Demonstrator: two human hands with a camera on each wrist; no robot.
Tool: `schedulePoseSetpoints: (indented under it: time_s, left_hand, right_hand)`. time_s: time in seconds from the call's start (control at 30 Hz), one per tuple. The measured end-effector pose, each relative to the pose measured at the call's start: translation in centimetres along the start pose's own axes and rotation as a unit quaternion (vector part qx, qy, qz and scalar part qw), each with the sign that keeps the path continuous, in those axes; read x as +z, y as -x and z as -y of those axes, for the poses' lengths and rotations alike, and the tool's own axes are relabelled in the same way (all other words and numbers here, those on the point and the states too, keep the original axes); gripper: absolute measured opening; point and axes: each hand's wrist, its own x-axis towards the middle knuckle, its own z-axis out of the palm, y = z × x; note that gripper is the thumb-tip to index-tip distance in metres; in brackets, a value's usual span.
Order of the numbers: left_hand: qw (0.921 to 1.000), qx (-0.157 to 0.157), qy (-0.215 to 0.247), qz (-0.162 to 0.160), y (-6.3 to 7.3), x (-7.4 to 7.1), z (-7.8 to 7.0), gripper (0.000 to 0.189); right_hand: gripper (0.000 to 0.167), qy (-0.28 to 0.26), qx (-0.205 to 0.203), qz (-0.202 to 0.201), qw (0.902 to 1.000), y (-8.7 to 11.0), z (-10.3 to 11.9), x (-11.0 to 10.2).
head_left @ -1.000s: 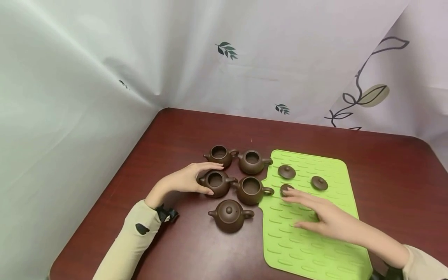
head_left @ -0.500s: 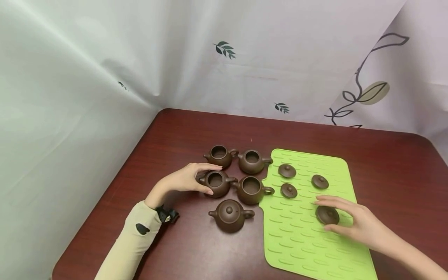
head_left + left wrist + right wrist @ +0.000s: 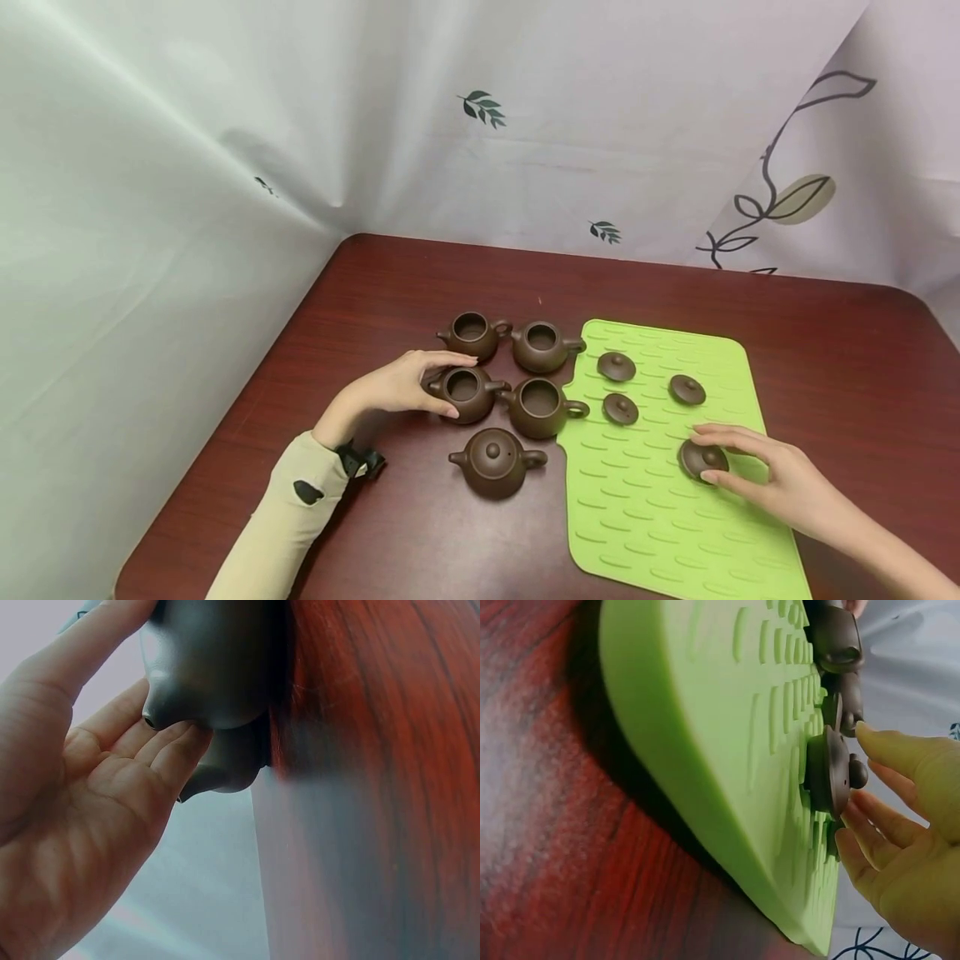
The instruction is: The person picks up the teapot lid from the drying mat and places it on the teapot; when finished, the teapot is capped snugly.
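In the head view, my left hand (image 3: 397,383) holds a small dark brown lidless teapot (image 3: 474,410), thumb on its near side and fingers on its far side. The left wrist view has its spout (image 3: 157,705) close to the palm. Over the green mat, my right hand (image 3: 787,483) spreads thumb and fingers around a brown knobbed lid (image 3: 697,461). That lid lies on the mat; in the right wrist view, the thumb (image 3: 889,750) stands near one edge of it and the fingers near the other.
Three more open teapots stand close by: back left (image 3: 480,346), back right (image 3: 536,358) and middle right (image 3: 534,427). A teapot with its lid on (image 3: 491,475) sits in front. Three other lids (image 3: 617,367) lie on the green mat (image 3: 637,525), atop the reddish table (image 3: 420,542).
My right hand has moved right and nearer from the small middle lid to the lid at the mat's right, its fingers closing in around it. The left hand has stayed at its teapot.
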Motion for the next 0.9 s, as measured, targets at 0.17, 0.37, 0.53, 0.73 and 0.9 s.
schedulePoseSetpoints:
  time_s: [0.17,0.37,0.53,0.73,0.9]
  left_hand:
    - [1.0,0.0,0.01,0.002,-0.05,0.08,-0.03,0.068]
    - [1.0,0.001,0.002,0.002,-0.08,0.0,-0.27,0.068]
    - [0.9996,0.009,-0.025,-0.002,-0.14,0.0,-0.41,0.067]
    - [0.9988,0.023,-0.044,0.004,-0.15,0.06,-0.66,0.064]
    - [0.9979,0.038,-0.052,-0.007,-0.17,0.17,-1.01,0.062]
  right_hand:
    - [0.047,-0.003,0.018,0.0,0.9998,0.36,-0.29,0.13]
    - [0.043,-0.017,0.037,-0.003,0.9992,0.67,-0.59,0.38]
    - [0.041,-0.033,0.057,0.002,0.9978,0.86,-0.83,0.54]
    - [0.039,-0.04,0.077,0.006,0.9962,0.86,-0.96,0.65]
    - [0.036,-0.052,0.089,0.013,0.9946,0.7,-1.02,0.64]
